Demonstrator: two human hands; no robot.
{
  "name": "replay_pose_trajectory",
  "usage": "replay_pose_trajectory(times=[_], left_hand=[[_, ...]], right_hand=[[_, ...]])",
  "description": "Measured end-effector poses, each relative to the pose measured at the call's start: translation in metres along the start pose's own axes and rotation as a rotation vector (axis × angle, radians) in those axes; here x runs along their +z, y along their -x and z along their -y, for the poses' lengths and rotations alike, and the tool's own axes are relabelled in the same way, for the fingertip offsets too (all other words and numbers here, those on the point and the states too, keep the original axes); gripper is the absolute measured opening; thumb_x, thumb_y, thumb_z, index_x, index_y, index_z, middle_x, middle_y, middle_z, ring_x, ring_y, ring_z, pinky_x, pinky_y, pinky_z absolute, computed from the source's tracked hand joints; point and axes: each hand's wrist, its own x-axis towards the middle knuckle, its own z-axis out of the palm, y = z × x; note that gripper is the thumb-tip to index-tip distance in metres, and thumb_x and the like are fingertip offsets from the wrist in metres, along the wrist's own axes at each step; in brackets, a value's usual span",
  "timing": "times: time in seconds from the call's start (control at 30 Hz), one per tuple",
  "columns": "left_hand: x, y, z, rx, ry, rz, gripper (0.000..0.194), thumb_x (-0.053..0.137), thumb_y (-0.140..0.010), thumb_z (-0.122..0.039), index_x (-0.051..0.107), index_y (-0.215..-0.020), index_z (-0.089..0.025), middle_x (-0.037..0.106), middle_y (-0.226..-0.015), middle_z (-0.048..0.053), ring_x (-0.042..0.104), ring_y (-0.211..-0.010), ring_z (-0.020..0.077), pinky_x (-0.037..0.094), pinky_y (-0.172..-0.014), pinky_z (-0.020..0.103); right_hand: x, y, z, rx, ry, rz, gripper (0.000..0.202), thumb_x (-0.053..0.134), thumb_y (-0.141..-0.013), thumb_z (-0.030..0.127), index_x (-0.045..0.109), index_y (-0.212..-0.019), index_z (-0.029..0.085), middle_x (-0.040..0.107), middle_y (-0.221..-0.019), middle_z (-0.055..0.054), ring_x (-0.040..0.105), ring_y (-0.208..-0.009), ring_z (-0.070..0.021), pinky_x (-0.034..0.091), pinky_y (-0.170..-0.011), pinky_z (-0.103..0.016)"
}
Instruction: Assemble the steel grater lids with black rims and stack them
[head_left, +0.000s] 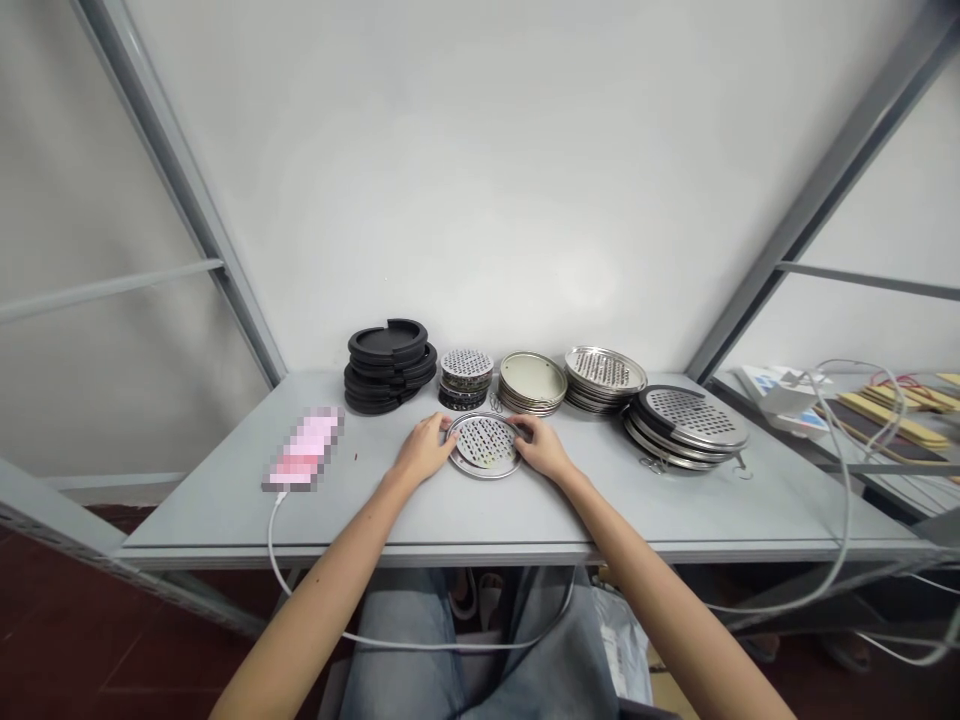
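A shallow round metal dish [486, 476] lies on the table in front of me. Inside it sits a perforated metal disc [487, 441], slightly off-centre. My left hand [426, 448] grips the dish's left edge, fingers curled together. On the opposite edge, my right hand [541, 448] closes on the rim in the same way. Just behind stand a stack of perforated discs [466, 364] and a stack of plain round metal dishes [532, 384]. A few small metal hooks [496, 402] lie between those two stacks.
Black notched rings [388, 365] are piled at the back left. Right of the dishes are stacked dishes with perforated tops [604, 380] and black-edged assembled pieces [686, 430]. A phone [306, 450] with a white cable [271, 540] lies left. Metal shelf posts [772, 240] flank the table.
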Motion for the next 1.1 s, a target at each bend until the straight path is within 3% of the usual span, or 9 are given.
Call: replay_pose_trajectory(times=[0.2,0.4,0.93,1.1], left_hand=[[-0.002,0.000,-0.001,0.040,-0.002,0.012,0.026,0.062,-0.084,-0.022,0.062,-0.109,-0.016,0.066,-0.110,0.011,0.059,-0.108,0.0264,0.046,-0.097,0.041],[-0.009,-0.001,-0.005,0.087,0.015,0.051,0.019,0.064,-0.080,-0.019,0.068,-0.098,-0.017,0.067,-0.106,0.009,0.060,-0.105,0.0253,0.047,-0.097,0.040],[-0.011,-0.001,-0.004,0.119,0.016,0.136,0.030,0.063,-0.080,-0.022,0.072,-0.108,-0.020,0.069,-0.117,0.008,0.062,-0.110,0.0261,0.046,-0.102,0.040],[-0.010,0.000,-0.004,0.098,0.005,0.129,0.047,0.064,-0.078,-0.021,0.062,-0.125,-0.018,0.065,-0.125,0.010,0.057,-0.117,0.0282,0.043,-0.104,0.042]], right_hand=[[-0.002,0.000,0.004,-0.007,0.020,0.016,0.043,0.051,-0.068,0.004,0.069,-0.106,0.014,0.069,-0.112,-0.011,0.061,-0.108,-0.0241,0.045,-0.100,-0.038],[-0.002,0.000,0.005,-0.016,0.043,0.019,0.035,0.051,-0.074,0.010,0.069,-0.104,0.013,0.070,-0.110,-0.012,0.061,-0.107,-0.0247,0.044,-0.100,-0.039],[0.000,0.005,0.007,-0.105,0.149,0.032,0.029,0.052,-0.085,0.021,0.072,-0.105,0.017,0.060,-0.127,-0.013,0.051,-0.123,-0.0278,0.035,-0.108,-0.044],[0.001,0.004,0.005,-0.123,0.102,0.053,0.032,0.058,-0.082,0.025,0.071,-0.109,0.013,0.061,-0.126,-0.017,0.054,-0.120,-0.0298,0.037,-0.107,-0.044]])
